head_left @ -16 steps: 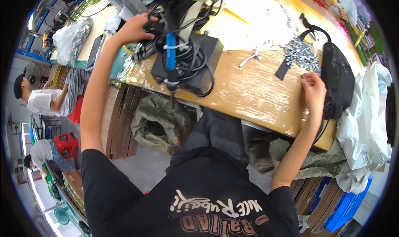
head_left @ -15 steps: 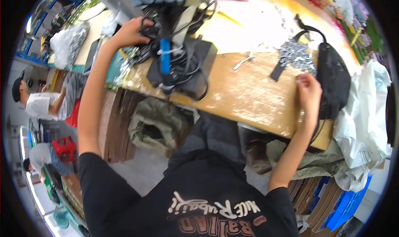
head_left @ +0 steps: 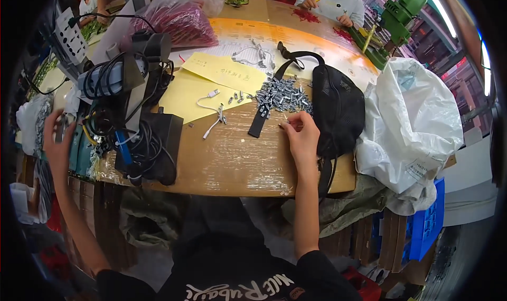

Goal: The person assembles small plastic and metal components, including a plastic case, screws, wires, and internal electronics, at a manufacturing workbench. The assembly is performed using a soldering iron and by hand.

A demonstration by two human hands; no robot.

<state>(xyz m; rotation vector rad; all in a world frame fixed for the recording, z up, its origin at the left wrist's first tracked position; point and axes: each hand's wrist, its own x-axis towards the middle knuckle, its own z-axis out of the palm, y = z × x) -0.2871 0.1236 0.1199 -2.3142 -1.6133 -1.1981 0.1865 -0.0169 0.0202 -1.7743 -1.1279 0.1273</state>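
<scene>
A pile of small silver metal connectors lies on the wooden table, next to a black waist bag. My right hand rests on the table just below the pile, with thumb and forefinger pinched on one small metal piece. My left hand is raised off the table's left end, beside teal items and a black machine wrapped in cables. Something grey shows at its fingertips; whether the hand holds it is unclear. Two short white cables lie on yellow paper.
A big white plastic bag hangs off the table's right end above a blue crate. A clear bag of red parts and a green machine stand at the back. Other people work across the table.
My left hand has come off the black machine and moved out to the left. My right hand has moved from the table's right edge to the connector pile. The view has shifted.
</scene>
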